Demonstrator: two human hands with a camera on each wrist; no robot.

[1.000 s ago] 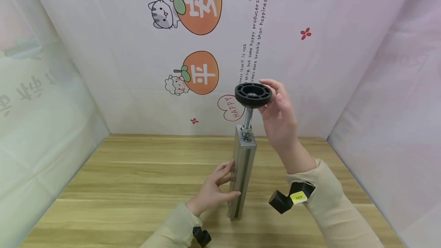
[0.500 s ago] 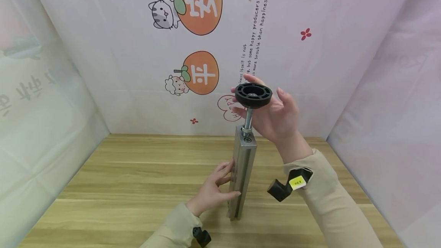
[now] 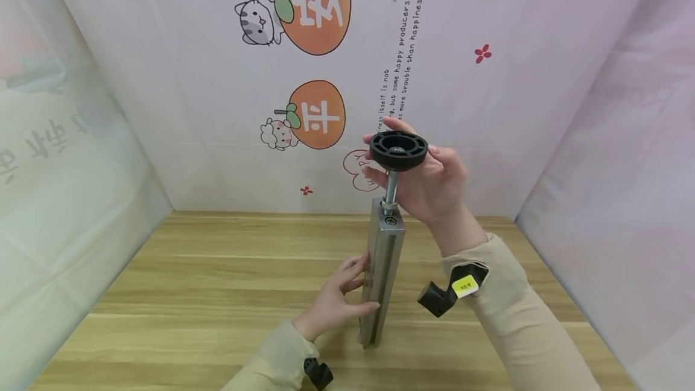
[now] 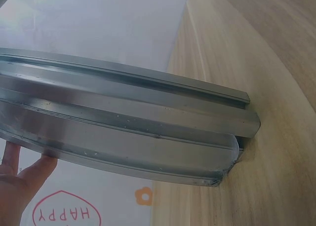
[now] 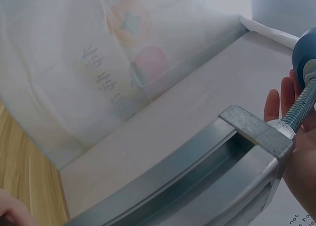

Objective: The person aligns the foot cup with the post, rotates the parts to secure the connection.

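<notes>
An aluminium profile [image 3: 382, 270] stands on end on the table, leaning slightly. A threaded rod [image 3: 391, 186] with a nut rises from its end plate and carries a round black levelling foot [image 3: 399, 160]. My left hand [image 3: 333, 306] holds the profile low down, fingers on the far side and thumb across the near one. In the left wrist view the profile's slotted side [image 4: 123, 122] reaches down to the wood. Around the levelling foot curls my right hand [image 3: 437, 189], thumb at its right rim and fingertips showing past its left side. The right wrist view shows fingers [image 5: 287, 95] behind the rod.
A wood-grain table [image 3: 217, 294] lies under the profile. White printed cloth [image 3: 190, 77] hangs at the back, with more cloth panels on the left [image 3: 60, 137] and right [image 3: 613, 137]. Each sleeve carries a black wrist camera, the right one [image 3: 453, 291] with a yellow label.
My right hand has shifted left from the foot's right edge to reach behind it, and the thumb has closed onto the rim. The left hand and profile have stayed put.
</notes>
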